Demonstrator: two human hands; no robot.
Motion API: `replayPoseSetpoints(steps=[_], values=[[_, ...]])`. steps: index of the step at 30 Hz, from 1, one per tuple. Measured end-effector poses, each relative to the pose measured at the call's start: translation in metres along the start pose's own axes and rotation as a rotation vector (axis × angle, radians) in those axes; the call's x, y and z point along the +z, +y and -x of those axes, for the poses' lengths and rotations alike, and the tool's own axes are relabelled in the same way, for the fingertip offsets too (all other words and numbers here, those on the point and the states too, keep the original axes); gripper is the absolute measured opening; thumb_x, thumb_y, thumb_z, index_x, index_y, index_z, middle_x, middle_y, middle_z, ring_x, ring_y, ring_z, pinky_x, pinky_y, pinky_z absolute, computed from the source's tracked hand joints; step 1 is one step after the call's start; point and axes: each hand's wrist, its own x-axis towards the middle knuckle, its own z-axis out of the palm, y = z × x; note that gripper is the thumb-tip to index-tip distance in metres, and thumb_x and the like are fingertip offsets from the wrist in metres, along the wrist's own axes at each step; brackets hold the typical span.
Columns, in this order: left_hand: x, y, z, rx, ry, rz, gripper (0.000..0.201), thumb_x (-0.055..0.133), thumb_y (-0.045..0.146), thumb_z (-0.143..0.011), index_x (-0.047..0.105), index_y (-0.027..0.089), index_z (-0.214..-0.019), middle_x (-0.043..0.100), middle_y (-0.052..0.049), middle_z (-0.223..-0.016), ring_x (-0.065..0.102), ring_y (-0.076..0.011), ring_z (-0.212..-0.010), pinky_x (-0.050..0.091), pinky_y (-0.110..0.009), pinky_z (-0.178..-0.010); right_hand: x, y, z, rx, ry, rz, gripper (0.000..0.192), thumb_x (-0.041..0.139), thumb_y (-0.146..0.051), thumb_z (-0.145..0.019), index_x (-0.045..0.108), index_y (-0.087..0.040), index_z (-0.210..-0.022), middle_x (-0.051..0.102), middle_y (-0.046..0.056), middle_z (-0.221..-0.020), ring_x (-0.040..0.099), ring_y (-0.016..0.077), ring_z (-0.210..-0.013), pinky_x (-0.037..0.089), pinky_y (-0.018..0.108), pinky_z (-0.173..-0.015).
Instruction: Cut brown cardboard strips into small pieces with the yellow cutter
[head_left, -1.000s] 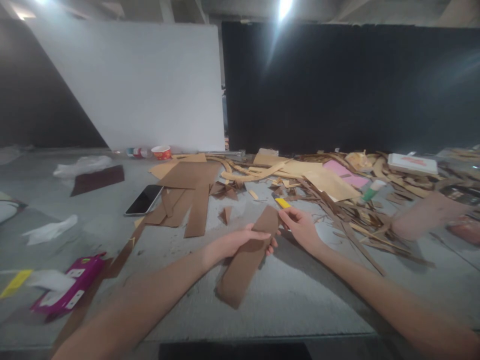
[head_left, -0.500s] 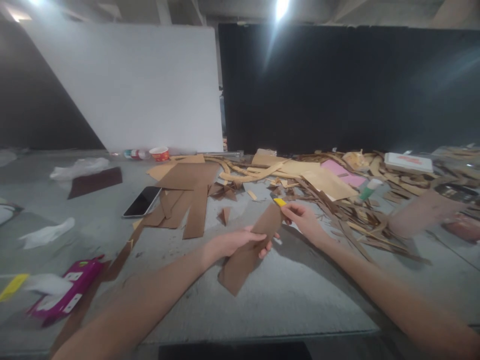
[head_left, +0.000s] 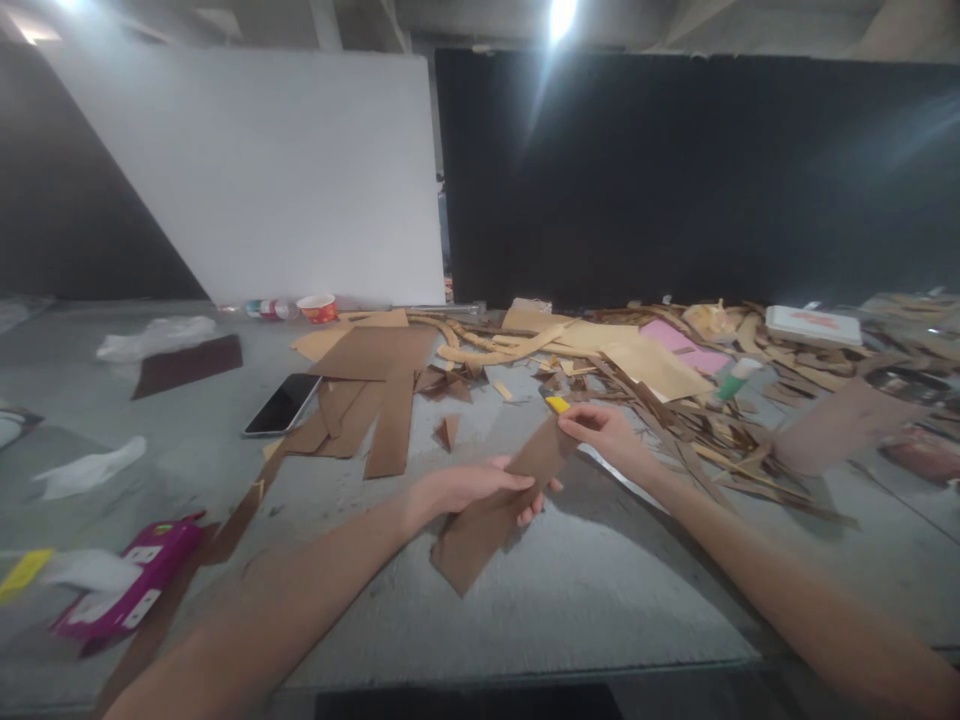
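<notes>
Grey table (head_left: 600,600), cardboard strip (head_left: 495,510) lifted slightly

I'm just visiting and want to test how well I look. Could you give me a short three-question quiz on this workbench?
1. True or false: both hands grip the brown cardboard strip.
2. What lies left of the cardboard sheets: A) a phone, B) a hammer?
3. What colour is the box at the near left?

Key: 1 true: the left hand holds its middle, the right hand its far end. 2 A. 3 Pink.
</notes>
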Motion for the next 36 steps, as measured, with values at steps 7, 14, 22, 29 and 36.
replayPoseSetpoints(steps=[7,14,22,29,36], values=[[-0.007,0.002,0.006,-0.092,-0.149,-0.082,0.05,0.084,0.056,-0.091,0.076,0.016,-0.12,0.08,-0.012,-0.1,0.077,-0.0235,-0.087,0.058,-0.038,-0.087,-0.02,-0.003,0.0,0.037,-0.325,0.099,0.037,0.082,-0.055,-0.086,0.076,-0.02,-0.076,0.071,0.002,-0.073,0.061,0.0164,-0.069,0.048,0.029,-0.067],[-0.027,0.037,0.026,-0.123,0.037,-0.479,0.042,0.069,0.058,-0.1,0.076,0.017,-0.107,0.082,-0.012,-0.101,0.077,-0.0233,-0.087,0.059,-0.034,-0.083,-0.01,-0.002,0.001,0.073,-0.199,0.168,0.03,0.077,-0.048,-0.084,0.077,-0.02,-0.074,0.069,0.002,-0.069,0.056,0.0152,-0.064,0.044,0.028,-0.063],[0.004,0.037,0.02,0.289,0.692,-1.381,0.036,0.043,0.025,-0.111,0.073,0.019,-0.129,0.077,-0.012,-0.128,0.069,-0.0282,-0.127,0.052,-0.042,-0.109,0.006,0.014,0.002,0.046,-0.023,0.363,0.031,0.068,-0.042,-0.087,0.072,-0.02,-0.067,0.069,0.002,-0.063,0.056,0.0158,-0.06,0.039,0.028,-0.057],[0.018,-0.013,0.0,0.369,0.466,-1.854,0.03,0.046,0.01,-0.104,0.074,0.014,-0.115,0.074,-0.015,-0.122,0.066,-0.0308,-0.123,0.053,-0.047,-0.11,0.014,0.022,0.006,-0.108,-0.015,0.524,0.026,0.064,-0.034,-0.092,0.073,-0.021,-0.071,0.07,0.001,-0.066,0.058,0.016,-0.063,0.04,0.027,-0.061],[0.013,-0.024,-0.009,0.36,0.513,-1.859,0.043,0.047,0.002,-0.095,0.068,0.007,-0.133,0.071,-0.021,-0.132,0.066,-0.0333,-0.128,0.056,-0.048,-0.109,0.01,0.024,0.008,-0.59,-0.189,0.865,0.035,0.055,-0.024,-0.109,0.07,-0.02,-0.078,0.069,0.005,-0.078,0.062,0.0195,-0.078,0.045,0.033,-0.076]])
